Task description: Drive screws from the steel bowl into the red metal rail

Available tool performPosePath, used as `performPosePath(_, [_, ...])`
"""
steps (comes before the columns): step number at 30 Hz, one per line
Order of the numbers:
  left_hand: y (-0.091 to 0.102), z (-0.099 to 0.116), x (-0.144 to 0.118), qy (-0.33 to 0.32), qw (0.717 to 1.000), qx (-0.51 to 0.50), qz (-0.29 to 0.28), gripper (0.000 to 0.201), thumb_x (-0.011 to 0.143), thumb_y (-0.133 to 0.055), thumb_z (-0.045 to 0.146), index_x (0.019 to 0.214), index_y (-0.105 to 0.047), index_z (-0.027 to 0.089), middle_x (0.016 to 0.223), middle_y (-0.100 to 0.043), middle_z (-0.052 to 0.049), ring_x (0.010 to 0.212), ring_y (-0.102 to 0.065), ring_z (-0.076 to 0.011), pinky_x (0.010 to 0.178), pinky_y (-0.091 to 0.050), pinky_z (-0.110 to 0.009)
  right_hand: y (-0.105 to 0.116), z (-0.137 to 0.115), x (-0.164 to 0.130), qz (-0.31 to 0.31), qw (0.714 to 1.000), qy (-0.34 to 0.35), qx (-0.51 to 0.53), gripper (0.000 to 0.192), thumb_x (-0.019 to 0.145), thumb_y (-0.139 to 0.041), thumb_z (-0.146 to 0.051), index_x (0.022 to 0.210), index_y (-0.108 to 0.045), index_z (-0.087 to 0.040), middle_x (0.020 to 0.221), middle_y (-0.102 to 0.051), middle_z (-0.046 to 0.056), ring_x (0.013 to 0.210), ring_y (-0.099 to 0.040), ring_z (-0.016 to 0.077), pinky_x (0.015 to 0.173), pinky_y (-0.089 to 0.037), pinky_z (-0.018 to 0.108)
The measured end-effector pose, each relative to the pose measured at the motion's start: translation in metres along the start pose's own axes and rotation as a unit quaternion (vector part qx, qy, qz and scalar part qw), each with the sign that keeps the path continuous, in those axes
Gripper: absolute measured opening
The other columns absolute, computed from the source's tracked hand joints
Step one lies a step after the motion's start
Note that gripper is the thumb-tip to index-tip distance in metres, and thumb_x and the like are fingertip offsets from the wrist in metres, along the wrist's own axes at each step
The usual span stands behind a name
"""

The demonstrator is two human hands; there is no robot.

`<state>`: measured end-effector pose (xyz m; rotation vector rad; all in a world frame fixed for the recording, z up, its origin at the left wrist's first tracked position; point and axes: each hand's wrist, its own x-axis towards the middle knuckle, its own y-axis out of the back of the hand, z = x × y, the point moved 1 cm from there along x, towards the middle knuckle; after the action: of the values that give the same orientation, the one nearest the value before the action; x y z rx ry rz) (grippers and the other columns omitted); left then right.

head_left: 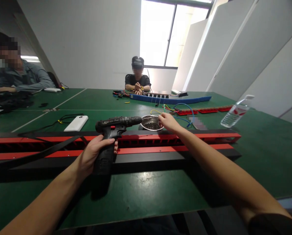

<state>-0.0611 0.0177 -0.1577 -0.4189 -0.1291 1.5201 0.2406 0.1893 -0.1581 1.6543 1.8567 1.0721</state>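
Observation:
My left hand grips the handle of a black cordless screwdriver, its bit pointing right over a long red and black rail that lies across the green table. My right hand reaches past the rail to the rim of a small metal bowl filled with small dark screws. Its fingertips are pinched together at the bowl's edge; whether they hold a screw is too small to tell.
A white power bank with a black cable lies left of the bowl. A tilted water bottle stands at the right. Red strips, coloured wires and a blue rail lie farther back. Two other people sit at the far side and far left.

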Motion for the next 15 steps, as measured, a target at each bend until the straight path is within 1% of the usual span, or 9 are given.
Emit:
performPosePath(2, [-0.001,0.001,0.0,0.003,1.0,-0.009,0.004,0.02,0.079,-0.076,0.013,0.094,-0.063,0.012,0.082,-0.07,-0.007,0.068,-0.069,-0.0165,0.063,-0.06,-0.026,-0.002,0.002,0.015,-0.005,0.999,-0.001,-0.054,0.018,0.093,-0.055,-0.028,0.082,-0.064,-0.017,0.084,-0.072,0.013,0.08,-0.066,0.0233,0.073,-0.048,0.032])
performPosePath(4, [-0.001,0.002,-0.001,0.007,1.0,-0.014,0.007,0.019,0.079,-0.075,0.012,0.093,-0.062,0.012,0.082,-0.07,-0.006,0.068,-0.069,-0.0161,0.064,-0.06,-0.026,-0.006,0.001,0.026,-0.015,0.997,0.002,-0.08,0.011,0.085,-0.066,-0.027,0.085,-0.068,-0.016,0.088,-0.073,0.014,0.087,-0.066,0.0269,0.076,-0.048,0.033])
performPosePath(6, [-0.001,0.002,-0.001,0.016,1.0,-0.014,0.016,0.019,0.08,-0.074,0.011,0.094,-0.062,0.013,0.081,-0.07,-0.006,0.067,-0.069,-0.0154,0.063,-0.06,-0.025,-0.012,-0.003,0.033,-0.038,0.994,0.006,-0.098,0.012,0.077,-0.073,-0.025,0.086,-0.071,-0.017,0.086,-0.074,0.012,0.087,-0.067,0.0275,0.077,-0.048,0.034])
performPosePath(8, [-0.002,0.002,-0.001,0.026,0.999,-0.012,0.024,0.019,0.08,-0.074,0.01,0.095,-0.062,0.013,0.08,-0.07,-0.006,0.066,-0.069,-0.015,0.063,-0.06,-0.024,-0.019,-0.008,0.036,-0.1,0.989,0.035,-0.104,0.016,0.069,-0.078,-0.02,0.084,-0.074,-0.02,0.083,-0.075,0.008,0.086,-0.067,0.0264,0.078,-0.049,0.033])
performPosePath(10, [-0.002,0.002,-0.001,0.032,0.999,-0.012,0.024,0.02,0.08,-0.074,0.01,0.095,-0.062,0.012,0.08,-0.071,-0.006,0.066,-0.069,-0.0153,0.062,-0.06,-0.024,-0.025,-0.013,0.038,-0.168,0.978,0.073,-0.104,0.023,0.063,-0.078,-0.01,0.083,-0.076,-0.023,0.082,-0.075,0.005,0.089,-0.067,0.0257,0.082,-0.05,0.032])
performPosePath(12, [-0.001,0.002,-0.001,0.031,0.999,-0.015,0.021,0.02,0.079,-0.074,0.01,0.095,-0.061,0.012,0.08,-0.071,-0.006,0.066,-0.069,-0.0156,0.062,-0.06,-0.025,-0.028,-0.017,0.038,-0.205,0.969,0.093,-0.104,0.028,0.061,-0.073,-0.003,0.08,-0.077,-0.023,0.08,-0.076,0.005,0.091,-0.066,0.0255,0.084,-0.05,0.032])
performPosePath(13, [-0.001,0.002,-0.001,0.03,0.999,-0.016,0.02,0.02,0.079,-0.074,0.01,0.095,-0.061,0.013,0.08,-0.071,-0.006,0.066,-0.069,-0.0158,0.062,-0.06,-0.025,-0.028,-0.018,0.038,-0.209,0.968,0.094,-0.102,0.028,0.06,-0.071,-0.001,0.077,-0.076,-0.022,0.08,-0.076,0.005,0.091,-0.066,0.0251,0.085,-0.051,0.032])
performPosePath(15, [-0.001,0.003,-0.001,0.03,0.999,-0.019,0.021,0.02,0.079,-0.073,0.009,0.094,-0.061,0.012,0.08,-0.071,-0.006,0.065,-0.069,-0.0159,0.062,-0.06,-0.025,-0.026,-0.018,0.038,-0.181,0.976,0.096,-0.074,0.027,0.058,-0.069,0.001,0.072,-0.075,-0.022,0.083,-0.077,0.004,0.089,-0.067,0.0233,0.083,-0.052,0.031])
